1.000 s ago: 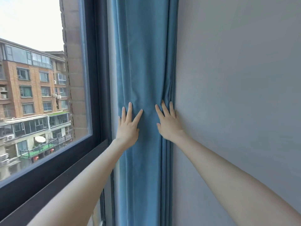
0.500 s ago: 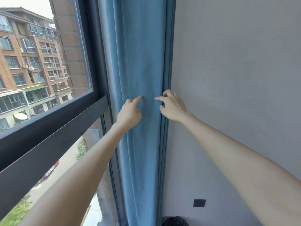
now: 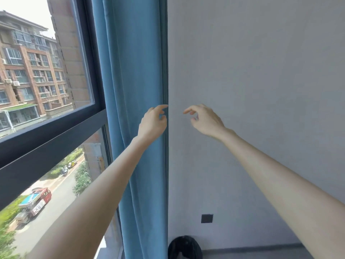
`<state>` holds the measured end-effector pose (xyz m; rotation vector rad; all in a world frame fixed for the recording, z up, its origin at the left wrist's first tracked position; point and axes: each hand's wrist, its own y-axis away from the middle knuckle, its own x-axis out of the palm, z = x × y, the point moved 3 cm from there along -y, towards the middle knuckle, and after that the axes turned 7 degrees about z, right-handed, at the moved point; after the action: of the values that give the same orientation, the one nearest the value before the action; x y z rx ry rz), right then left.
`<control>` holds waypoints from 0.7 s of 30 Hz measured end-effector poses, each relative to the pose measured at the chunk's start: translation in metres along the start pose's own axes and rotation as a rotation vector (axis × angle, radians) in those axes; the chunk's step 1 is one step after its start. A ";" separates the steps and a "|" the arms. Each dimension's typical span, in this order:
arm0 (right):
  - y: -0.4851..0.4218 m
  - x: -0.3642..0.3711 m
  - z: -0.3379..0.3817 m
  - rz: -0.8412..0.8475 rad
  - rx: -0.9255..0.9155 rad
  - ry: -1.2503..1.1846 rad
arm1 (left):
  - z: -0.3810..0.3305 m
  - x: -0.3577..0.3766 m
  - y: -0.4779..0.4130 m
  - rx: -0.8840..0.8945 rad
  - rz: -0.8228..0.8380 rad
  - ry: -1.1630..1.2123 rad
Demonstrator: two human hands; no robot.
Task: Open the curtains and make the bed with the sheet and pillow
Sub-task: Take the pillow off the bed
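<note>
Blue curtain [image 3: 134, 90] bunched in the corner, between window frame [image 3: 56, 128] and grey wall [image 3: 261, 90]. Both palms lay flat on it a second ago; now lifted off. Left hand [image 3: 153, 124] at the curtain's wall-side edge, fingers loosely curled, forefinger out, gripping nothing. Right hand [image 3: 205, 118] before the wall, slack, empty.

text: none legible | truck [image 3: 39, 203] side panel: markings in the street below, too blurred to read
</note>
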<state>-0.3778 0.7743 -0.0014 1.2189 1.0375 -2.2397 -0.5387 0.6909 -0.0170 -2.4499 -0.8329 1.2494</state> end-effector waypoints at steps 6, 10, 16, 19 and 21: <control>0.093 -0.055 -0.024 -0.107 0.072 -0.034 | -0.078 0.026 0.051 0.073 -0.018 0.182; 0.168 -0.093 -0.048 -0.132 0.122 -0.131 | -0.139 0.054 0.095 0.125 0.030 0.308; 0.290 -0.148 -0.089 -0.193 0.267 -0.171 | -0.228 0.114 0.157 0.173 0.168 0.422; 0.350 -0.168 -0.118 -0.244 0.376 -0.151 | -0.272 0.152 0.187 0.164 0.310 0.545; 0.383 -0.175 -0.135 -0.266 0.442 -0.145 | -0.295 0.175 0.203 0.180 0.393 0.616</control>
<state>0.0334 0.6247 -0.0635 1.1071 0.7024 -2.8264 -0.1452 0.6403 -0.0516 -2.6770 -0.0757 0.5508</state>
